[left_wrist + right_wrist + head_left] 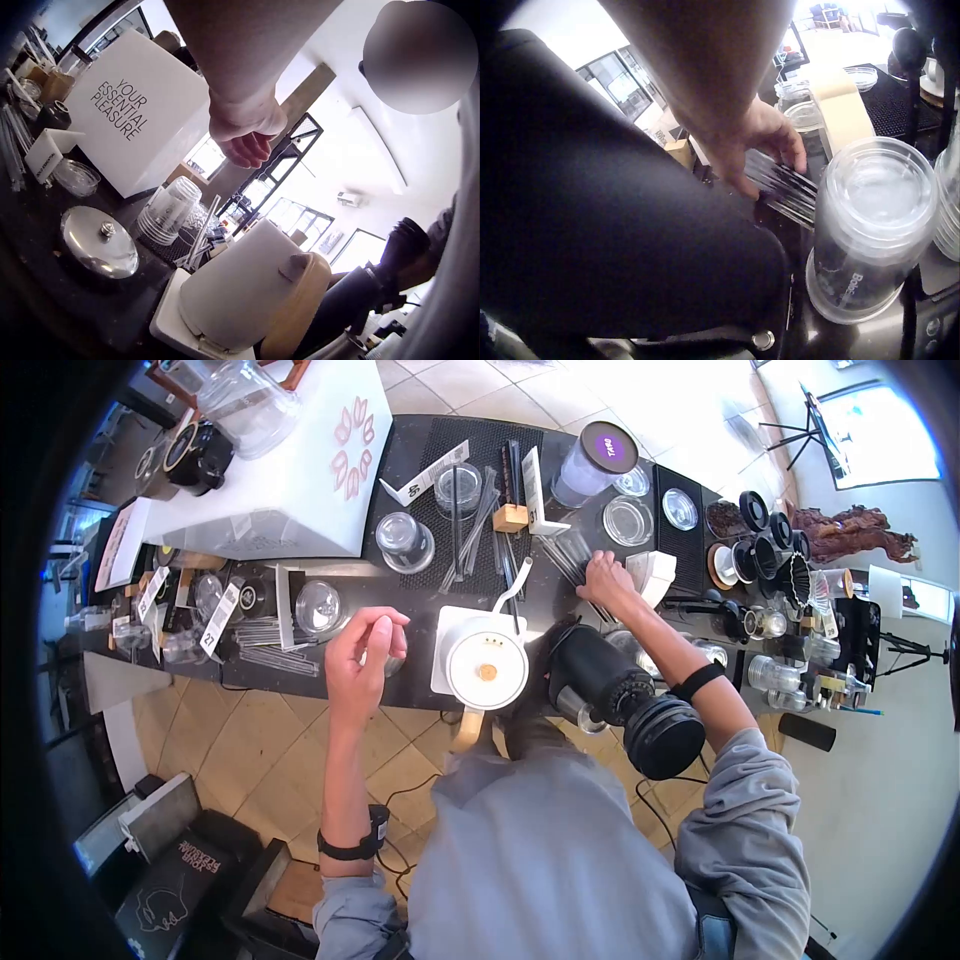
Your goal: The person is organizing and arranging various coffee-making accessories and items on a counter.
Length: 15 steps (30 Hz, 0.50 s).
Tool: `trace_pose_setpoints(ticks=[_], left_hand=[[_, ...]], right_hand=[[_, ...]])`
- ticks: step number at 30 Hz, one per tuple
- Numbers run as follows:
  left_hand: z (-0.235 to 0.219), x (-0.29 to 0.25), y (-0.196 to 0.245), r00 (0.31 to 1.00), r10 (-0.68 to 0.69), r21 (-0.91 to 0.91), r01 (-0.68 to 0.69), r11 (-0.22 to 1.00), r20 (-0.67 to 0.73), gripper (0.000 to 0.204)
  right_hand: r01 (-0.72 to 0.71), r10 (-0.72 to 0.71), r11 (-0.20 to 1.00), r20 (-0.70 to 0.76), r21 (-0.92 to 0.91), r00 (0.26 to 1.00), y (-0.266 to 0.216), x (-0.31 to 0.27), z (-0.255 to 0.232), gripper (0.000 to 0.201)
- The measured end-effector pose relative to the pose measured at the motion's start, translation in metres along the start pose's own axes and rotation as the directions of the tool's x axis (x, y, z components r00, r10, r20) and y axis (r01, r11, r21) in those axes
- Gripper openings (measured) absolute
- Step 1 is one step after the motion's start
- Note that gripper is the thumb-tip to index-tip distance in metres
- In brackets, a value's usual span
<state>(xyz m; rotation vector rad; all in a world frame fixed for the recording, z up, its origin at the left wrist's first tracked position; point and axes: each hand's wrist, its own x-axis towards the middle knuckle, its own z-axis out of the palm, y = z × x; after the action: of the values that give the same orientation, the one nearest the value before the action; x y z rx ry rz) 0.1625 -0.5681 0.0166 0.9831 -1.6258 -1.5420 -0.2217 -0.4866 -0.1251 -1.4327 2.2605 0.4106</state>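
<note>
My right hand [610, 582] reaches past the black coffee grinder [600, 665] to a bundle of clear straws [562, 563] lying on the dark counter. In the right wrist view its thumb and fingers come down on either side of the straws [795, 196] and grip them. My left hand [362, 655] hangs in the air over the counter's front edge, loosely curled, with nothing in it. Close to its right stands a white gooseneck kettle [487, 672] with a wooden handle, on a white base. A shiny round lid [101, 241] with a knob lies on the counter in the left wrist view.
A large white box [270, 480] stands at the back left. Clear cups [404, 543] and more straws [470, 540] lie on a black mat behind the kettle. A tall purple-lidded container [597, 463] is at the back. An upturned clear jar [874, 225] stands near my right hand.
</note>
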Motion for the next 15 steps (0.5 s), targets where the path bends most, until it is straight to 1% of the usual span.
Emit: trace_pose_setpoints(ticks=[1,3,4,6,7,9,10,12,15], left_hand=[[0.001,0.004,-0.002,1.0,-0.004,-0.006,0.004,1.0,0.006,0.018],[0.002,0.01,-0.003,1.0,-0.008,-0.013,0.008,1.0,0.02,0.018],[0.003,0.012,-0.003,1.0,-0.012,-0.014,0.012,1.0,0.028,0.018],[0.004,0.016,-0.003,0.996,-0.04,-0.009,0.041,0.999,0.078,0.02],[0.004,0.018,-0.004,0.996,-0.043,-0.008,0.043,0.999,0.084,0.02],[0.005,0.02,-0.006,0.994,-0.035,-0.015,0.036,0.999,0.104,0.02],[0.005,0.022,-0.006,0.993,-0.036,-0.014,0.038,0.999,0.108,0.02],[0.006,0.024,-0.006,0.993,-0.03,-0.028,0.034,0.999,0.118,0.019],[0.008,0.027,-0.005,0.992,-0.031,-0.031,0.035,0.999,0.122,0.02]], right_hand=[[-0.007,0.007,1.0,0.004,-0.002,1.0,0.001,0.001,0.0,0.07],[0.036,-0.034,0.999,-0.035,0.035,0.999,0.003,0.002,0.007,0.056],[0.029,-0.028,0.999,-0.03,0.039,0.999,0.005,0.004,0.011,0.056],[0.133,-0.133,0.99,-0.021,0.045,0.991,0.008,0.007,0.012,0.046],[0.128,-0.127,0.991,-0.019,0.048,0.992,0.009,0.007,0.011,0.046],[0.183,-0.182,0.983,-0.015,0.031,0.983,0.01,0.007,0.01,0.041],[0.18,-0.179,0.983,-0.014,0.034,0.984,0.01,0.007,0.01,0.041],[0.206,-0.206,0.979,0.028,0.0,0.978,0.013,0.009,0.011,0.04],[0.234,-0.235,0.972,0.044,0.024,0.971,0.017,0.015,0.015,0.038]])
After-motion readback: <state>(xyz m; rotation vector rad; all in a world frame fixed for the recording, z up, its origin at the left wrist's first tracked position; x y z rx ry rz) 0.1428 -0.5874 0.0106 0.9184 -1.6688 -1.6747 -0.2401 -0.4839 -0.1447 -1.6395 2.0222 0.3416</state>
